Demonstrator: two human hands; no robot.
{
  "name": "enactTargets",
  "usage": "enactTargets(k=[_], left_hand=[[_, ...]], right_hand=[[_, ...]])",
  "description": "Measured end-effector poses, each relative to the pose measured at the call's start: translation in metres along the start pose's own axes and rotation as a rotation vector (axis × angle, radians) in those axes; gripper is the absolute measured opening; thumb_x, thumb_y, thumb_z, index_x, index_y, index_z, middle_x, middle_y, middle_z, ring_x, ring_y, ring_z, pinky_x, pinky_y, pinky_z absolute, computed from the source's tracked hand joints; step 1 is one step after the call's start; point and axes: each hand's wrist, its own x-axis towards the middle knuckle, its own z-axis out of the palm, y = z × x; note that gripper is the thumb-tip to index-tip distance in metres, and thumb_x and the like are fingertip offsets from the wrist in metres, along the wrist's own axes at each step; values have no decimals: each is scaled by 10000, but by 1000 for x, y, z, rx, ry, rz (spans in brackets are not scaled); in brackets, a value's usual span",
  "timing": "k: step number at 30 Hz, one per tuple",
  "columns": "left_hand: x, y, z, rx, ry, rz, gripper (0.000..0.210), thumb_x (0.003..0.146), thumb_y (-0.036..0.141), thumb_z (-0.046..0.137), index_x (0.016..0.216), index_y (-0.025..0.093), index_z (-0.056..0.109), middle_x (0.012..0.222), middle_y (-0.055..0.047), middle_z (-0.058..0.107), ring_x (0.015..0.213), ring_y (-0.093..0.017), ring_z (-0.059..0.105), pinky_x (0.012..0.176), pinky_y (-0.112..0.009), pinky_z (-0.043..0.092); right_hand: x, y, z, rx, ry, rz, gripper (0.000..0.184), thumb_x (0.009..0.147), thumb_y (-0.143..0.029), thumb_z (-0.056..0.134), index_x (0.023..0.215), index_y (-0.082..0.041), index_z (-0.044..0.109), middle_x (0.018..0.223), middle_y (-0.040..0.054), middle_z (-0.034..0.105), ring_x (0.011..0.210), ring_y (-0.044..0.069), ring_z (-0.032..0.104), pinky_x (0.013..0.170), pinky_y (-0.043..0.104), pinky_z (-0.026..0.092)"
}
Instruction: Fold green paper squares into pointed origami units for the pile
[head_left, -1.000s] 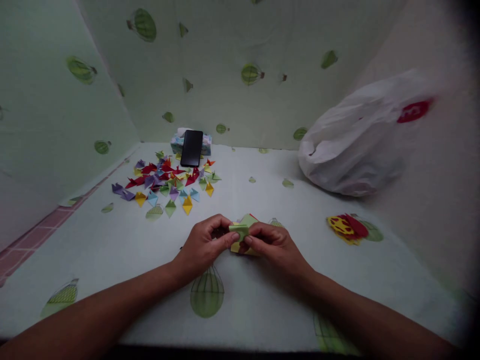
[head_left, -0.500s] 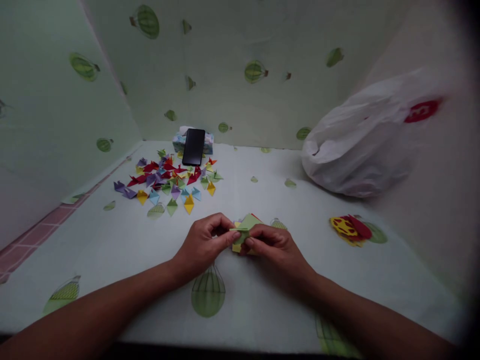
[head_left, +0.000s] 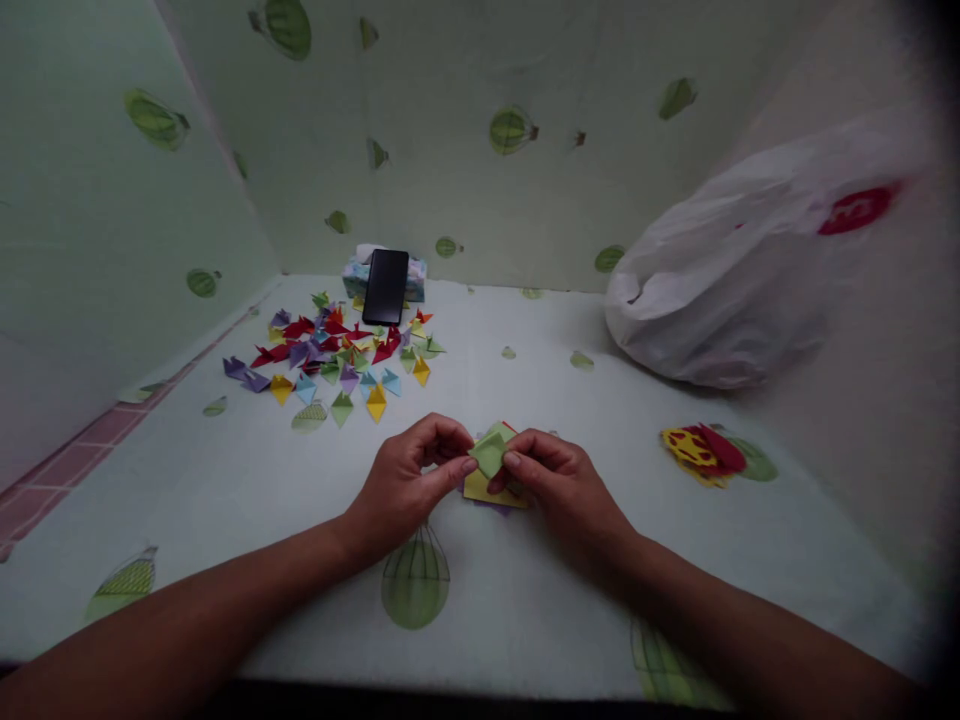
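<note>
A small green folded paper (head_left: pixel 489 455) is held between my two hands, its flat diamond-like face turned up. My left hand (head_left: pixel 416 470) pinches its left edge between thumb and fingers. On the opposite side, my right hand (head_left: pixel 559 480) grips the right edge the same way. Under the hands lies a small stack of coloured paper squares (head_left: pixel 480 488), with yellow on show and bits of purple and red at its edges; the fingers hide part of it.
Folded paper pieces (head_left: pixel 341 408) in several colours lie scattered at the back left. Behind them a phone (head_left: pixel 386 288) leans on a tissue box (head_left: pixel 352 280). A white plastic bag (head_left: pixel 712 290) stands at the back right, with red and yellow cut-outs (head_left: pixel 694 450) in front of it.
The green paper was seen nearly edge-on and now shows its flat face. More of the yellow sheet below is visible. The camera view has shifted slightly.
</note>
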Motion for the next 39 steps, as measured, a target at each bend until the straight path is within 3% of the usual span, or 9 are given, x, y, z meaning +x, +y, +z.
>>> enactTargets(k=[6, 14, 19, 26, 32, 36, 39], left_hand=[[0, -2, 0, 3, -24, -16, 156, 810, 206, 669, 953, 157, 629, 838, -25, 662, 775, -136, 623, 742, -274, 515], [-1, 3, -1, 96, -34, 16, 119, 830, 234, 641, 917, 152, 637, 793, -26, 662, 728, -134, 616, 687, -264, 507], [1, 4, -1, 174, -14, -2, 118, 813, 262, 672, 851, 161, 624, 754, -11, 641, 696, -128, 591, 657, -255, 483], [1, 0, 2, 76, 40, -42, 89, 837, 225, 639, 850, 173, 568, 774, 5, 595, 703, -113, 561, 659, -237, 473], [2, -3, 1, 18, -42, -128, 275, 793, 276, 698, 1030, 169, 608, 872, -31, 651, 817, -157, 621, 741, -278, 507], [2, 0, 1, 98, -92, -166, 149, 793, 303, 692, 789, 157, 663, 740, -15, 658, 712, -144, 595, 674, -260, 474], [1, 4, 1, 175, -80, -114, 217, 850, 295, 619, 689, 154, 658, 675, -2, 634, 656, -123, 554, 645, -243, 439]], right_hand=[[1, -1, 3, 243, -48, 121, 179, 828, -304, 705, 733, -172, 631, 671, 9, 688, 639, 125, 629, 702, 277, 482], [5, -2, 4, 317, -96, 209, 220, 786, -297, 726, 672, -160, 598, 591, -6, 632, 531, 103, 581, 589, 243, 451], [0, -4, 5, 127, -62, 128, 213, 801, -316, 714, 688, -170, 607, 640, -3, 650, 578, 109, 585, 618, 256, 457], [-3, -11, 7, -122, -35, -3, 220, 837, -339, 660, 699, -177, 607, 644, 6, 651, 617, 116, 572, 618, 255, 450], [-4, -11, 4, -345, -29, -106, 197, 855, -300, 603, 693, -189, 594, 659, 8, 631, 623, 134, 559, 606, 268, 436], [-6, -13, 5, -600, -56, -239, 189, 843, -230, 595, 660, -188, 602, 623, -5, 589, 603, 127, 507, 586, 264, 379], [-7, -15, 7, -533, -83, -191, 202, 846, -236, 588, 650, -188, 600, 617, -5, 598, 607, 127, 515, 592, 261, 388]])
